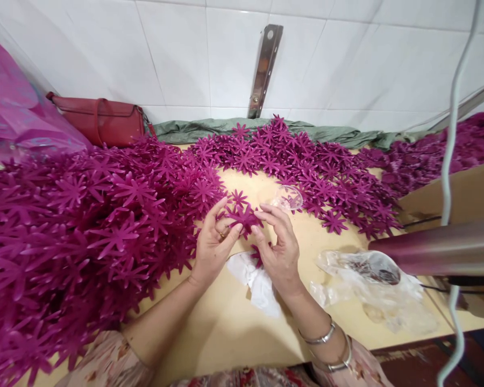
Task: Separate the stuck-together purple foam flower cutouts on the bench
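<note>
Between both hands I hold a magenta flower-shaped piece (245,216) with several narrow petals. My left hand (215,236) pinches its left side between thumb and fingers, and a ring shows on one finger. On the right side, my right hand (280,244) has its thumb and fingertips at the petals. Just behind the held piece, another magenta flower piece (239,198) lies on the table. Under my right hand, a further flower piece is partly hidden. A crumpled white cloth (252,274) lies below my hands.
A big heap of magenta flower pieces (116,215) covers the left; a smaller heap (282,150) lies behind. Beyond my right hand sits a clear round dish (289,198). Plastic bags (371,285), a metal cylinder (435,244) and a hanging cable (452,134) occupy the right.
</note>
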Demonstrator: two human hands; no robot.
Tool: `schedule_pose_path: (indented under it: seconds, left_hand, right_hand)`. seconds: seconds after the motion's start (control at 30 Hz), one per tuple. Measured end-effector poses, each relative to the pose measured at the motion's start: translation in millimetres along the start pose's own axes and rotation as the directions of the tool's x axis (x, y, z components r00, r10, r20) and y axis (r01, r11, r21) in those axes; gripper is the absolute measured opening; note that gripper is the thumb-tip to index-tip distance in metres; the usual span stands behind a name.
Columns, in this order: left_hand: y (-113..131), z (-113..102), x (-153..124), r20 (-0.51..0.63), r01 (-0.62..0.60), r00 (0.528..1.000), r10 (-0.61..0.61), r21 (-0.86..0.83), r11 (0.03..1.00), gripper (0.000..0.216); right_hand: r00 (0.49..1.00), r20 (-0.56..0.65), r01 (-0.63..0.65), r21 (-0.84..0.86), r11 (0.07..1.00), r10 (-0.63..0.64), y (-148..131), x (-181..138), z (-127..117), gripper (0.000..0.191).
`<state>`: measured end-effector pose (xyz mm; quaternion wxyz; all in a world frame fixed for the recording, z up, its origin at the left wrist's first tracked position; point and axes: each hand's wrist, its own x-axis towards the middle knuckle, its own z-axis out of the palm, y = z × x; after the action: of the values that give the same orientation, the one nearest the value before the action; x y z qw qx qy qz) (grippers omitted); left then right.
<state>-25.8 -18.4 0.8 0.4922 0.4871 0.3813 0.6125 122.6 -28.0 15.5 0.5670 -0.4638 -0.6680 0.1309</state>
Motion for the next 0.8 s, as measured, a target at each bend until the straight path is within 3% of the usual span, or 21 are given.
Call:
schedule_pose_path:
  seconds: [0.1,0.23,0.57,0.67,0.8]
  left_hand:
    - [-0.2,-0.8,-1.2,0.102,0.092,0.991,-0.085,-0.06,0.994,0.058]
    - [1.0,-0.2,-1.2,0.14,0.187,0.975,-0.172,-0.101,0.977,0.041]
    - [-4.9,0.5,-0.4,0.152,0.192,0.971,-0.184,-0.043,0.98,0.041]
    - [-4.6,0.3,-1.3,0.156,0.192,0.971,-0.182,-0.051,0.98,0.039]
    - [-5.3,0.0,-1.3,0.139,0.178,0.976,-0.168,-0.061,0.982,0.031]
  right_hand:
    - [0.999,0.005,0.041,-0.053,0.998,-0.04,-1.9,0.6,-0.4,0.025]
    - [1.0,-0.002,0.017,-0.095,0.995,-0.017,-0.1,-0.2,-1.6,0.019]
    - [0.996,0.063,0.069,-0.18,0.981,-0.059,2.6,3.9,-1.8,0.014]
    - [0.998,0.055,0.025,-0.129,0.991,-0.019,3.7,3.9,-1.8,0.012]
    - [0.991,0.044,-0.126,0.033,0.992,0.124,1.8,2.9,-1.8,0.009]
